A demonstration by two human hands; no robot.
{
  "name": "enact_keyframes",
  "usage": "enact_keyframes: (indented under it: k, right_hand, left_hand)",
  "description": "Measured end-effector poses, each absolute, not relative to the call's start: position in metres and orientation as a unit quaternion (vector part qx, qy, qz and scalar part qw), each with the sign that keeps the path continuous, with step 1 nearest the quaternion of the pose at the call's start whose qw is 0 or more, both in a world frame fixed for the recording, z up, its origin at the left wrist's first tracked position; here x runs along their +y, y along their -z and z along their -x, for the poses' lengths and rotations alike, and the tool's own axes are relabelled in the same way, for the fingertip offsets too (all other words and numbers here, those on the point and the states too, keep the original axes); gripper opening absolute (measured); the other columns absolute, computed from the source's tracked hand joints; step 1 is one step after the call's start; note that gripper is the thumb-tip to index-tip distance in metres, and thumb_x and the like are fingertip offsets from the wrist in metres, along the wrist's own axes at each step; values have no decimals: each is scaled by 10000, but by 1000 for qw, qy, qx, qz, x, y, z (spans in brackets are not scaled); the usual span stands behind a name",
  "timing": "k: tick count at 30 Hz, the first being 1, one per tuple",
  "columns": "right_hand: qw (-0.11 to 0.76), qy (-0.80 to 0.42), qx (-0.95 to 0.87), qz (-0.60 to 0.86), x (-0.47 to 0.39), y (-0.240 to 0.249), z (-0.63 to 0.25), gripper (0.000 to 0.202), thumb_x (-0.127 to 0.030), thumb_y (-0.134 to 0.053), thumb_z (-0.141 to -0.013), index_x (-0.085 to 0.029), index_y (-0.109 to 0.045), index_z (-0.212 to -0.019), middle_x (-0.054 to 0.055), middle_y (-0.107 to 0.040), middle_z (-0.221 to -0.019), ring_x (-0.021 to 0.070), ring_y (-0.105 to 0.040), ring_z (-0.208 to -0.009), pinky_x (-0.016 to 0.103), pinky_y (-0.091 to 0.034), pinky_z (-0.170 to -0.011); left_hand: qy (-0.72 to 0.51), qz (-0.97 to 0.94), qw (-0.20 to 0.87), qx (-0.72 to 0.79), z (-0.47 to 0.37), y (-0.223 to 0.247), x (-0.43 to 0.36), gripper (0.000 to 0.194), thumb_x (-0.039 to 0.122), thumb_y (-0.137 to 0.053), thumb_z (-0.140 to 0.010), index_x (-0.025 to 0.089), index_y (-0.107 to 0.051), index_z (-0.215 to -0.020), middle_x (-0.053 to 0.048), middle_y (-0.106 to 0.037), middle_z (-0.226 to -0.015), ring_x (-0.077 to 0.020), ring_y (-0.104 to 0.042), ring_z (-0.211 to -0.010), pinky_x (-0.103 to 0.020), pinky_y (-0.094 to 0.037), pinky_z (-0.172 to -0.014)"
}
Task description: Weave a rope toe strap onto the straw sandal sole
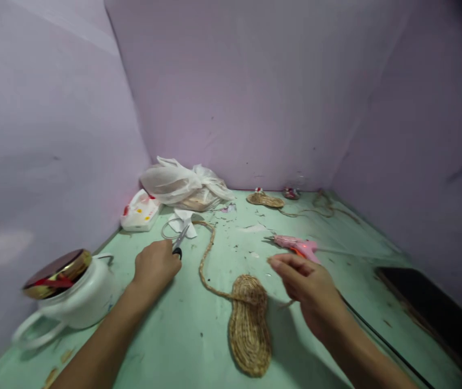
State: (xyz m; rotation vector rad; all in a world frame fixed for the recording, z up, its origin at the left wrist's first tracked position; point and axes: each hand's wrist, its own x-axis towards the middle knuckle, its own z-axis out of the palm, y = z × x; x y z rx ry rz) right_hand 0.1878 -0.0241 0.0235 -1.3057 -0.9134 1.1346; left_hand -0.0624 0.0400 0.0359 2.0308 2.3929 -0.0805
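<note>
The sole (250, 337) lies flat on the counter (166, 346), between the two forearms, and the step in hand seems to be working the cord (202, 267) that runs over its upper part. To do that well, the cord is best laid square across, without a twist, and measured against both edges before any cut; a cut made clear of the weave would spare the sole, and a finger resting on the crossing would stop it from creeping. The sole is a slim-waisted footprint of tan, straw-like plait, coiled in oval rings, its far end rounded and its near end rounded too, the surface ridged and slightly uneven. Left of it, the left grip (158, 262) is closed round the black handles of the scissors (181, 237), blades pointing away from the person. On the other side, the right grip (312, 281) hangs above the counter with thumb and fingertips drawn together; a tan speck shows at the tip, but I cannot tell whether it is held. Just beyond sits a pink glue gun (295, 244), a red glow on its body; its nozzle may be hot, so fingers should pass well wide of it. Farther back lie a second sole (265, 200) and a knotted white bag (174, 181).
</note>
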Motion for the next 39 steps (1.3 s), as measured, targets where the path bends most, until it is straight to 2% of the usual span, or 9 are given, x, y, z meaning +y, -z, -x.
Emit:
enact_keyframes:
  k: [6, 14, 19, 22, 24, 28, 33, 35, 39]
  right_hand:
    - [570, -444, -392, 569, -21, -21, -193, 295, -406, -715, -566, -148, -647, -693, -69, -392, -452, 59, -272, -405, 199, -192, -394]
    - [525, -419, -460, 581, -24, -13, -187, 287, -433, -665, -616, -158, -649, -695, -42, -449, -515, 79, -309, -457, 219, -239, -423]
    - [501, -413, -479, 590, -26, -14, -187, 301, -445, -634, -639, -150, -644, -701, -32, -458, -534, 83, -312, -467, 219, -231, -416]
    - [499, -409, -490, 586, -27, -17, -184, 287, -433, -621, -648, -149, -641, -682, -29, -461, -531, 88, -332, -474, 224, -251, -423]
    - [502, -408, -495, 580, -28, -18, -182, 274, -419, -619, -648, -147, -641, -672, -24, -475, -532, 95, -355, -483, 228, -272, -433]
    - [521, -400, -493, 571, -27, -20, -180, 250, -398, -616, -657, -150, -643, -665, -16, -492, -530, 105, -388, -490, 234, -313, -449]
    - [576, -321, -534, 530, -31, -25, -181, 173, -331, -605, -694, -169, -642, -648, 37, -566, -698, 141, -500, -598, 231, -380, -476]
    - [592, -276, -563, 507, -32, -27, -180, 133, -289, -603, -702, -177, -652, -652, 78, -585, -877, 179, -554, -745, 220, -398, -479]
    - [582, -240, -598, 497, -33, -24, -180, 90, -223, -589, -723, -197, -672, -701, 98, -571, -1087, 210, -564, -926, 208, -423, -493]
  left_hand:
    - [58, -655, 12, 753, 76, -40, 34, 208, 130, -537, -572, 168, -669, -728, -135, -692, -769, -289, -645, -761, -313, -445, -600]
    - [-10, -651, -49, 757, 92, -25, 71, 252, 69, -465, -733, 144, -641, -897, -144, -639, -949, -257, -611, -888, -306, -444, -677]
    - [-26, -691, -39, 721, 98, -13, 99, 159, 255, -535, -836, 129, -601, -907, -66, -609, -950, -175, -584, -836, -336, -470, -722]
    - [-61, -693, -65, 716, 99, -15, 104, 103, 137, -520, -791, 126, -620, -812, -130, -611, -940, -234, -563, -894, -341, -434, -725]
    - [-99, -688, -94, 713, 97, -22, 105, 164, 68, -475, -749, 125, -620, -802, -177, -606, -965, -293, -522, -981, -379, -395, -769]
    - [-193, -687, -120, 690, 79, -46, 93, 196, 114, -394, -798, 143, -578, -859, -145, -622, -898, -289, -530, -975, -402, -356, -828]
    - [-265, -768, -16, 583, 29, -57, 44, 91, 196, -433, -809, 200, -519, -779, 0, -616, -759, -141, -573, -735, -224, -424, -686]
    - [-308, -796, 107, 510, 10, -51, 21, 92, 180, -444, -794, 194, -503, -725, 6, -585, -691, -144, -546, -681, -239, -419, -648]
    - [-319, -809, 169, 464, -9, -35, -5, 106, 152, -433, -793, 193, -498, -721, -10, -572, -707, -175, -514, -736, -292, -398, -679]
